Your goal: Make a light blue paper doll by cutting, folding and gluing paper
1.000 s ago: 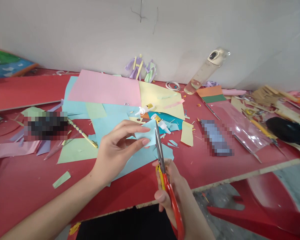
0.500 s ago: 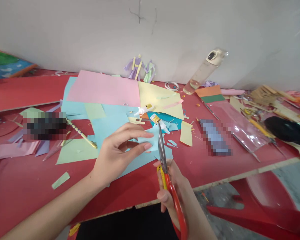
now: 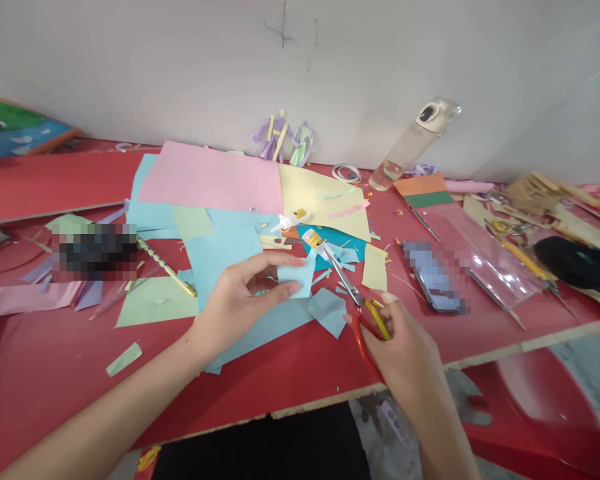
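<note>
Between thumb and fingers, my left hand (image 3: 245, 297) pinches a small piece of light blue paper (image 3: 300, 277) above the larger blue sheets (image 3: 275, 327). My right hand (image 3: 405, 340) grips the scissors (image 3: 355, 297) by their red and yellow handles. Their blades point up and left, apart from the held paper, and look closed or nearly so. Just beyond the tips lies a glue bottle (image 3: 314, 240) with a yellow label. A second white glue bottle (image 3: 294, 219) rests behind it. Below the blades is a loose blue paper scrap (image 3: 330, 312).
Pink paper (image 3: 213, 177) and yellow paper (image 3: 325, 200) lie at the back of the red table (image 3: 290, 393). A clear bottle (image 3: 405, 150) leans against the wall near paper figures (image 3: 277, 137). A phone (image 3: 435, 277) lies right, a pencil (image 3: 167, 267) left. A red chair (image 3: 540, 407) stands lower right.
My right hand has swung the scissors right and away from the blue paper, tilting the blades leftward. My left hand still holds the piece, nearly in place.
</note>
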`<action>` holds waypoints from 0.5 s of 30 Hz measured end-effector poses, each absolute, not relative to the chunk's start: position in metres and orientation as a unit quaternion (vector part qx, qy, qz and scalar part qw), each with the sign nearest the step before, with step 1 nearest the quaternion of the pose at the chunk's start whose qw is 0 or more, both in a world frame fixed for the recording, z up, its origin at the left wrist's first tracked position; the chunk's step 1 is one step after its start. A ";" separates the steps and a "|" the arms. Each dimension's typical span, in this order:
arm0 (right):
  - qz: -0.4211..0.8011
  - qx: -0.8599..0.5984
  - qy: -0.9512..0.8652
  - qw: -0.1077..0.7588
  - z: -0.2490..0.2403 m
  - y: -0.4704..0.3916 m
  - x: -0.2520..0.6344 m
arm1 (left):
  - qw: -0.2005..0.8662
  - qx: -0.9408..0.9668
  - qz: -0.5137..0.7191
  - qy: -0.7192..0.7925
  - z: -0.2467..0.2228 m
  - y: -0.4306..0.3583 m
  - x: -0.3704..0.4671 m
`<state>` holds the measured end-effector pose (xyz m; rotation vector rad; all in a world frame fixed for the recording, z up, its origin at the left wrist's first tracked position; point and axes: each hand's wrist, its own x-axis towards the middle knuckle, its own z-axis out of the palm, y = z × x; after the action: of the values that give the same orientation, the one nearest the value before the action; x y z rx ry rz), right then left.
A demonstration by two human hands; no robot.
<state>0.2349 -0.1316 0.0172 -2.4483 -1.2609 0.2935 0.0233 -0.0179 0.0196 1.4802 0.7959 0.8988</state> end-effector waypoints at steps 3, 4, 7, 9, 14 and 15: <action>0.159 -0.845 -0.453 0.234 0.011 -0.136 0.238 | 0.583 0.633 0.389 0.329 0.019 -0.014 0.021; 0.183 -0.831 -0.459 0.254 0.009 -0.138 0.239 | 0.586 0.634 0.387 0.324 0.019 -0.013 0.020; 0.233 -0.793 -0.498 0.262 0.009 -0.143 0.245 | 0.579 0.646 0.388 0.312 0.021 -0.011 0.016; 0.256 -0.773 -0.532 0.232 0.013 -0.146 0.250 | 0.576 0.654 0.386 0.303 0.023 -0.011 0.014; 0.272 -0.739 -0.596 0.159 0.034 -0.146 0.254 | 0.620 0.639 0.372 0.262 0.024 -0.010 0.012; 0.277 -0.732 -0.605 0.149 0.038 -0.145 0.254 | 0.625 0.637 0.372 0.257 0.024 -0.009 0.012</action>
<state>0.2542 -0.1450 0.0379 -2.1034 -1.7387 0.7952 0.0122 -0.0095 0.0242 1.4614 0.5900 0.8540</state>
